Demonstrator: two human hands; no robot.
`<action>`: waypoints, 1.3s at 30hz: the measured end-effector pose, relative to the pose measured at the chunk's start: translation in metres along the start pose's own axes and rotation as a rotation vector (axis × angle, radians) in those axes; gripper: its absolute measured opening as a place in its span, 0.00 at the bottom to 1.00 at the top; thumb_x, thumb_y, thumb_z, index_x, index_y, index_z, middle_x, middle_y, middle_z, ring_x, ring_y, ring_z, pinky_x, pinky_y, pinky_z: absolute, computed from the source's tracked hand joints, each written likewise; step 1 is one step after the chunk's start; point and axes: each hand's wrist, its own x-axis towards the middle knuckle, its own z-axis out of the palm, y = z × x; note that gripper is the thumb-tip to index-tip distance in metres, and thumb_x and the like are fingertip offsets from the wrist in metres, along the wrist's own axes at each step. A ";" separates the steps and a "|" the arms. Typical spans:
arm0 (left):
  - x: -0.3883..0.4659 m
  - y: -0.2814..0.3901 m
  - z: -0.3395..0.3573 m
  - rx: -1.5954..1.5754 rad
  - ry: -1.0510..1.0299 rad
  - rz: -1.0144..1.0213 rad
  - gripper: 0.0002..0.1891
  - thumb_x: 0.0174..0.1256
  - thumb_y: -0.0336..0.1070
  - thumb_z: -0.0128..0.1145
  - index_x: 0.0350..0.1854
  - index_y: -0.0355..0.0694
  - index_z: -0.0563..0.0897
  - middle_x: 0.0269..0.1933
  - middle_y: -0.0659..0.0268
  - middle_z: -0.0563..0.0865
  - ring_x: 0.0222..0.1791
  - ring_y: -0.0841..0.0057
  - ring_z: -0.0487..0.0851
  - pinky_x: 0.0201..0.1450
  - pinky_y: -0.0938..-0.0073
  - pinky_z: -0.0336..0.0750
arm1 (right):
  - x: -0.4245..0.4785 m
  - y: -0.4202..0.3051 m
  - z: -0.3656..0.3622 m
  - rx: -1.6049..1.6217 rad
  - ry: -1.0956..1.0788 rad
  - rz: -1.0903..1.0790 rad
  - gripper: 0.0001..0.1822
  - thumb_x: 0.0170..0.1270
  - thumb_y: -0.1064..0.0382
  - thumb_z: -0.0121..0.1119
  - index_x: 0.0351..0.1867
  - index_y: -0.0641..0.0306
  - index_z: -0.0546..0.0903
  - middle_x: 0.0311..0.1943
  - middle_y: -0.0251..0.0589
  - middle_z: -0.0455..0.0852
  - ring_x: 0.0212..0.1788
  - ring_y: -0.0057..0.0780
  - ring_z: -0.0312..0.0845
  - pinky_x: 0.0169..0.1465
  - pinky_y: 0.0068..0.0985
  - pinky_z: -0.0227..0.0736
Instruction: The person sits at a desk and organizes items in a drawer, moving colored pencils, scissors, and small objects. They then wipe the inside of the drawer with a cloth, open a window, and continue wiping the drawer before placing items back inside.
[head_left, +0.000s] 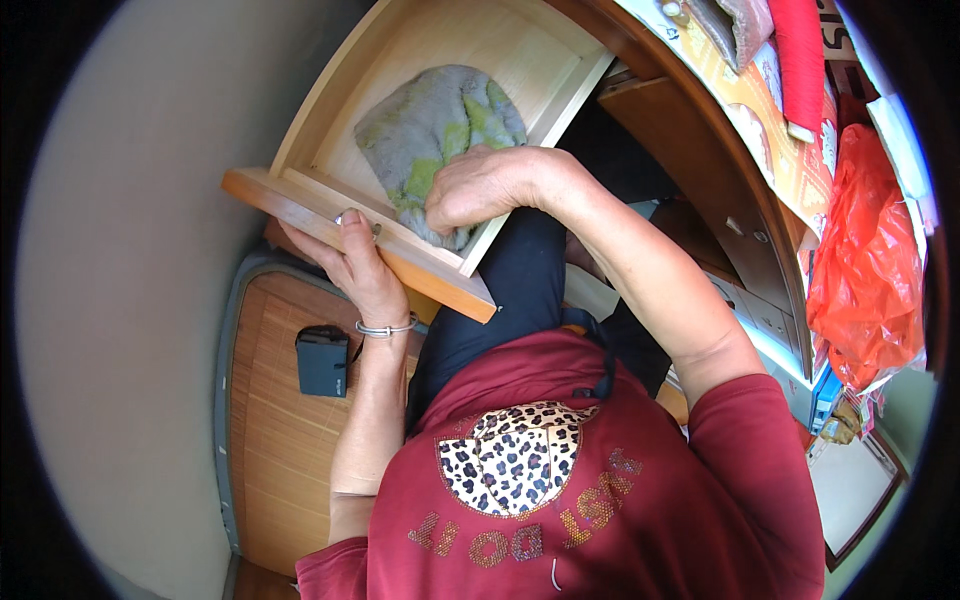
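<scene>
A wooden drawer (330, 120), taken out or pulled far out, lies tilted above my lap. My left hand (352, 262) holds its orange-brown front panel, with the thumb on top beside a small metal knob and the fingers underneath. Inside the drawer, my right hand (480, 184) presses on a grey and green fluffy cloth (420, 112) near the front corner; its fingertips are bent into the fabric and partly hidden. The cloth lies spread on the drawer's bottom, its lower end bunched by the front panel.
To the left are a plain wall (135, 262) and a bamboo mat (277, 465) with a dark small case (322, 364) on it. At right stands a wooden cabinet (690, 142); its top holds a patterned cover, a red thread cone (796, 67) and a red plastic bag (866, 262).
</scene>
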 end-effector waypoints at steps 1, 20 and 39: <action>0.000 0.001 0.000 -0.003 -0.011 -0.001 0.39 0.72 0.42 0.50 0.78 0.34 0.46 0.69 0.53 0.65 0.65 0.69 0.66 0.71 0.69 0.58 | 0.001 -0.002 0.000 0.051 -0.084 0.034 0.20 0.58 0.53 0.54 0.37 0.68 0.86 0.40 0.52 0.88 0.46 0.41 0.83 0.52 0.32 0.72; 0.002 0.002 0.001 -0.086 -0.020 0.033 0.41 0.70 0.41 0.52 0.78 0.32 0.45 0.72 0.51 0.61 0.69 0.65 0.63 0.72 0.68 0.55 | 0.066 -0.041 0.045 -0.907 -0.043 0.241 0.18 0.54 0.61 0.68 0.49 0.55 0.88 0.46 0.37 0.89 0.47 0.39 0.83 0.48 0.48 0.66; 0.005 -0.004 0.000 -0.038 -0.018 0.078 0.46 0.67 0.45 0.54 0.77 0.28 0.43 0.73 0.41 0.58 0.70 0.57 0.63 0.73 0.63 0.56 | 0.067 -0.039 0.033 -0.907 -0.096 0.492 0.22 0.58 0.58 0.67 0.55 0.55 0.86 0.54 0.39 0.86 0.56 0.42 0.80 0.50 0.51 0.64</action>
